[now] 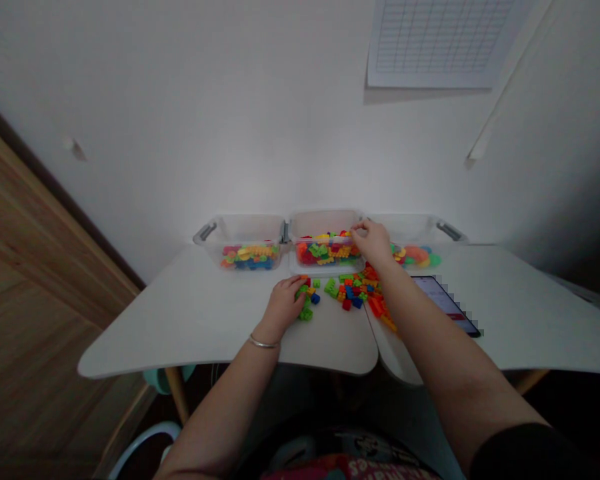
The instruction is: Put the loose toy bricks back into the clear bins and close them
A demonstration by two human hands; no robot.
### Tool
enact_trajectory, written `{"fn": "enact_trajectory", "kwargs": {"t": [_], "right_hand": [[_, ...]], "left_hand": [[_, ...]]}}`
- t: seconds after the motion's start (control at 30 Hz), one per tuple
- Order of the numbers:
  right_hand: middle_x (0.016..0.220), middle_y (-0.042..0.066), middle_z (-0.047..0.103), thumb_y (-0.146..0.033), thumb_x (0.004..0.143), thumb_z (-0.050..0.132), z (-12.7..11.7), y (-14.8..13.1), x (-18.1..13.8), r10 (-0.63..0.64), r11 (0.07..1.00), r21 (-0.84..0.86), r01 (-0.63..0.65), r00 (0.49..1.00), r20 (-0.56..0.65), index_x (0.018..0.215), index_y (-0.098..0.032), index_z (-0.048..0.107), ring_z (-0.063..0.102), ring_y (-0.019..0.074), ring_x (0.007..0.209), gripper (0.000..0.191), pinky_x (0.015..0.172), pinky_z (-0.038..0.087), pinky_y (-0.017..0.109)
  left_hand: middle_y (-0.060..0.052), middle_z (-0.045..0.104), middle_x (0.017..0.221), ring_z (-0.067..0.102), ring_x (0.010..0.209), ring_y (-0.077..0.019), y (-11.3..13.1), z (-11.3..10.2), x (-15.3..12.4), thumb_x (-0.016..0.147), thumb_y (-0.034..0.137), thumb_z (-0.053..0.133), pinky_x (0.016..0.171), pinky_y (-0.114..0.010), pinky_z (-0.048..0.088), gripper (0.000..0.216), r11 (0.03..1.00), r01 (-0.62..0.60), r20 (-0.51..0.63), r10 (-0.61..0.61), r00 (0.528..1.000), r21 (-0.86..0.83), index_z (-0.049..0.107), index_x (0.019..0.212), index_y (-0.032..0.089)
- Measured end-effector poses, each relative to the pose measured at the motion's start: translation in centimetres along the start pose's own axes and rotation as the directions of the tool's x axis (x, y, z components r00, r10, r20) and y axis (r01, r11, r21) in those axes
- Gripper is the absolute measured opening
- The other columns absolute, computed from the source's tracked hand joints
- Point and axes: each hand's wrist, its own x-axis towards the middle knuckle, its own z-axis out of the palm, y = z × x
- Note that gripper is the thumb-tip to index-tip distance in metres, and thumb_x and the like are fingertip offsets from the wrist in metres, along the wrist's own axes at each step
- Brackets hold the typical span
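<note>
On the table, my left hand (pixel 284 301) is curled around the edge of a small pile of toy building bricks (pixel 307 313), mostly green, with a few red, yellow and blue ones. Its fingers and thumb close on some of them. My right hand (pixel 373 243) reaches over the right rim of the middle clear bin (pixel 325 221), its thumb and fingertips pinched. What they hold, if anything, is too small to make out. Mixed bricks (pixel 324 251) fill the bottom of that bin. Between my hands, a looser heap of coloured bricks (pixel 349 292) spreads in front of the bin.
A left clear bin (pixel 250 227) and a right clear bin (pixel 410 230) flank the middle one, both holding coloured pieces. Orange and yellow pieces (pixel 380 311) lie by my right forearm. A tablet (pixel 445 300) rests right of it. The white tabletop (pixel 180 320) meets the wall.
</note>
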Motion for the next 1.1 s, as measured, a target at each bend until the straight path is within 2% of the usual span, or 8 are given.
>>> {"fn": "enact_trajectory", "kwargs": {"t": [0.13, 0.2, 0.23, 0.33, 0.47, 0.6, 0.87, 1.1], "right_hand": [[0.104, 0.013, 0.068, -0.033, 0.085, 0.048, -1.0, 0.5, -2.5, 0.000, 0.993, 0.119, 0.016, 0.992, -0.130, 0.101, -0.015, 0.066, 0.058, 0.0255, 0.098, 0.030, 0.091, 0.045, 0.040], [0.108, 0.014, 0.067, -0.034, 0.087, 0.045, -1.2, 0.7, -4.8, 0.030, 0.994, 0.110, -0.009, 0.982, -0.186, 0.105, -0.015, 0.064, 0.058, 0.0257, 0.102, 0.033, 0.094, 0.044, 0.041], [0.108, 0.014, 0.067, -0.033, 0.087, 0.045, -1.1, 0.8, -6.2, 0.028, 0.997, 0.073, -0.015, 0.985, -0.172, 0.106, -0.014, 0.064, 0.057, 0.0263, 0.105, 0.033, 0.097, 0.042, 0.042], [0.123, 0.017, 0.063, -0.035, 0.087, 0.047, -0.4, 1.0, -10.1, 0.004, 0.993, -0.117, -0.002, 1.000, 0.021, 0.116, -0.013, 0.062, 0.052, 0.0297, 0.119, 0.039, 0.105, 0.035, 0.045], [0.145, 0.025, 0.045, -0.048, 0.089, 0.049, 0.8, 0.5, -13.5, 0.087, 0.933, -0.359, 0.015, 0.960, 0.266, 0.134, -0.006, 0.053, 0.034, 0.0392, 0.138, 0.062, 0.111, 0.025, 0.054], [0.148, 0.024, 0.042, -0.053, 0.089, 0.048, 1.4, -0.8, -14.3, 0.104, 0.917, -0.395, 0.062, 0.916, 0.387, 0.141, -0.004, 0.046, 0.030, 0.0429, 0.140, 0.071, 0.112, 0.022, 0.056], [0.142, 0.021, 0.050, -0.042, 0.088, 0.053, 1.8, -2.9, -14.4, 0.057, 0.937, -0.341, 0.081, 0.925, 0.376, 0.136, -0.007, 0.052, 0.043, 0.0396, 0.130, 0.060, 0.109, 0.030, 0.051], [0.143, 0.019, 0.049, -0.030, 0.087, 0.050, 3.7, -4.0, -14.8, -0.111, 0.955, -0.197, 0.220, 0.886, 0.451, 0.136, -0.009, 0.051, 0.047, 0.0324, 0.125, 0.053, 0.105, 0.035, 0.044]], "left_hand": [[-0.011, 0.064, 0.129, 0.059, 0.120, -0.0245, 0.0, 0.1, 0.0, 0.087, 0.017, 0.055, 0.108, -0.043, 0.044, 0.037, 1.000, -0.007, -0.004, 0.007, 1.000, -0.008, 0.065, 0.124, 0.017], [-0.012, 0.064, 0.130, 0.058, 0.120, -0.0245, -0.1, 0.0, 0.0, 0.088, 0.018, 0.054, 0.109, -0.044, 0.044, 0.037, 1.000, -0.015, -0.003, 0.015, 1.000, -0.014, 0.064, 0.124, 0.017], [-0.012, 0.064, 0.130, 0.058, 0.120, -0.0246, -0.1, 0.0, 0.0, 0.088, 0.018, 0.054, 0.109, -0.044, 0.044, 0.037, 1.000, -0.018, -0.002, 0.018, 1.000, -0.016, 0.064, 0.124, 0.017], [-0.011, 0.063, 0.131, 0.057, 0.121, -0.0244, -0.1, 0.0, -0.1, 0.089, 0.020, 0.054, 0.109, -0.044, 0.044, 0.037, 0.999, -0.026, 0.000, 0.026, 1.000, -0.020, 0.064, 0.125, 0.018], [-0.011, 0.063, 0.131, 0.057, 0.122, -0.0238, 0.0, 0.0, -0.1, 0.090, 0.021, 0.053, 0.109, -0.043, 0.043, 0.037, 0.999, -0.040, -0.005, 0.040, 0.999, -0.030, 0.064, 0.125, 0.017], [-0.011, 0.063, 0.132, 0.056, 0.123, -0.0240, 0.1, 0.1, 0.0, 0.091, 0.022, 0.052, 0.110, -0.043, 0.043, 0.037, 0.998, -0.047, -0.005, 0.047, 0.999, -0.030, 0.063, 0.126, 0.016], [-0.012, 0.063, 0.131, 0.056, 0.122, -0.0237, 0.3, 0.1, 0.0, 0.094, 0.029, 0.051, 0.109, -0.044, 0.043, 0.036, 0.994, -0.110, -0.016, 0.110, 0.994, -0.019, 0.063, 0.125, 0.018], [-0.011, 0.061, 0.134, 0.055, 0.123, -0.0243, 0.3, 0.1, 0.0, 0.092, 0.026, 0.052, 0.108, -0.045, 0.042, 0.036, 0.994, -0.096, 0.003, 0.096, 0.995, 0.044, 0.063, 0.125, 0.020]]}}
